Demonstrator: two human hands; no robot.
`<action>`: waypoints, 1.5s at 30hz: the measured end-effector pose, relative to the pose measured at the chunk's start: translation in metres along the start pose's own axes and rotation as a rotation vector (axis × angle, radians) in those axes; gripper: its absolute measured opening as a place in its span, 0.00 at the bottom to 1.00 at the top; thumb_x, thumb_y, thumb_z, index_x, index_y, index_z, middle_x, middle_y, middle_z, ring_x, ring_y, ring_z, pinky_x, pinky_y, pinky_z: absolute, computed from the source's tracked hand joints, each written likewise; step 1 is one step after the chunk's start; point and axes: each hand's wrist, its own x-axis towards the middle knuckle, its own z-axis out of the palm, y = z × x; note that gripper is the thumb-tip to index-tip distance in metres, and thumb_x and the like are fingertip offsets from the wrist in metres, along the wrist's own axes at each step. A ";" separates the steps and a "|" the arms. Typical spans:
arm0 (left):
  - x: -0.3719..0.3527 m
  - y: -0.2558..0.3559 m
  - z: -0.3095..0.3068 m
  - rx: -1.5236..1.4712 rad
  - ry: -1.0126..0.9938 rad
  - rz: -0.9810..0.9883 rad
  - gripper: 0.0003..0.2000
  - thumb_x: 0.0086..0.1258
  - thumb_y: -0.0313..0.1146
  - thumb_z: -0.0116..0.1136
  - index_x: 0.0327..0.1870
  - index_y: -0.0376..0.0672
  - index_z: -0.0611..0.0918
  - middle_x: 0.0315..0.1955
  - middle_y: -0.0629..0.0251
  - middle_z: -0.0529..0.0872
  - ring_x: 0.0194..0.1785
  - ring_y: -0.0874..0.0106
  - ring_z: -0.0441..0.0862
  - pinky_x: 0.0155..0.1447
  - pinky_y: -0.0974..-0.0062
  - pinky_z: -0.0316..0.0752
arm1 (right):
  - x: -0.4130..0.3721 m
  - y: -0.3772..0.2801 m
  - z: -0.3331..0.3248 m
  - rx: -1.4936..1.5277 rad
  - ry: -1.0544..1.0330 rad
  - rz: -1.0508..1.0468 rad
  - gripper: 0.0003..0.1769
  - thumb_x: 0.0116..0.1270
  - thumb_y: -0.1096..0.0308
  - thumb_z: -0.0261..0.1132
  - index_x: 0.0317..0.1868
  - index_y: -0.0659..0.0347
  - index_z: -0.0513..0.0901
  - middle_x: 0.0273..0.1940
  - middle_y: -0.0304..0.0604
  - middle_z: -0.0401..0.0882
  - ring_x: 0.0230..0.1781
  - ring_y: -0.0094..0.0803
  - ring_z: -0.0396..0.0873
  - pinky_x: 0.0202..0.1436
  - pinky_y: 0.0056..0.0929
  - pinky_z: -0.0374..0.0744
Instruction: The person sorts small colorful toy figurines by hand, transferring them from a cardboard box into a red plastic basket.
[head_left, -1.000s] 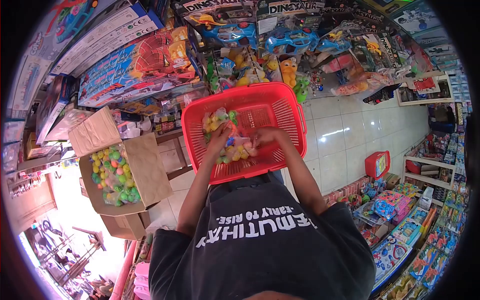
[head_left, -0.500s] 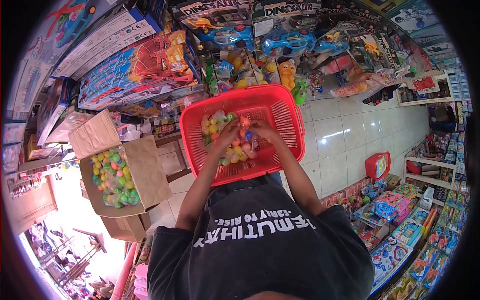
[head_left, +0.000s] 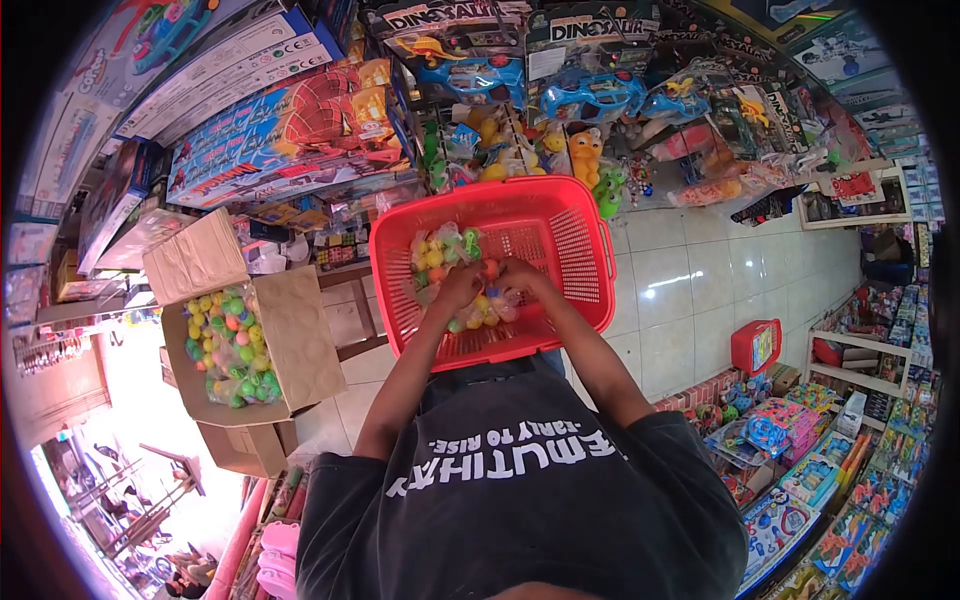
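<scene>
A red plastic basket with slotted sides is in front of my body. Inside, toward its left, lie several small coloured balls, yellow, green, orange and pink, in clear plastic bags. Over these balls my left hand has its fingers curled at the clear plastic. My right hand is close beside it, fingers pinched at the same bag, with an orange ball between the two hands. The fingertips are partly hidden, and the exact grip on the plastic is hard to make out.
Left of the basket stands an open cardboard box holding more bagged balls. Stacked toy boxes and hanging dinosaur packs line the back. Tiled floor lies to the right, with a small red basket and shelves beyond.
Both hands have come slightly lower and nearer together over the bagged balls. The whole view has shifted a little, so the basket appears slightly farther right and down.
</scene>
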 end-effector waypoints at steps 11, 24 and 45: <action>-0.006 0.013 0.003 0.296 -0.132 0.004 0.19 0.53 0.31 0.60 0.49 0.55 0.76 0.51 0.58 0.67 0.54 0.57 0.69 0.54 0.66 0.70 | -0.019 -0.018 0.003 -0.353 0.233 -0.086 0.27 0.45 0.55 0.71 0.42 0.63 0.76 0.36 0.47 0.79 0.35 0.33 0.78 0.40 0.31 0.76; -0.008 0.014 0.003 0.413 -0.184 -0.019 0.18 0.57 0.33 0.56 0.51 0.57 0.77 0.54 0.60 0.65 0.58 0.56 0.65 0.55 0.59 0.69 | -0.032 -0.018 -0.019 0.252 -0.060 0.215 0.19 0.55 0.60 0.57 0.47 0.59 0.74 0.42 0.38 0.76 0.38 0.32 0.78 0.43 0.33 0.77; -0.183 0.106 -0.031 -1.210 -0.177 -0.050 0.18 0.70 0.39 0.46 0.52 0.34 0.73 0.50 0.56 0.75 0.52 0.68 0.75 0.52 0.72 0.71 | -0.232 -0.058 0.027 0.430 -0.366 -0.232 0.15 0.68 0.60 0.53 0.50 0.59 0.74 0.36 0.38 0.77 0.37 0.23 0.76 0.40 0.20 0.76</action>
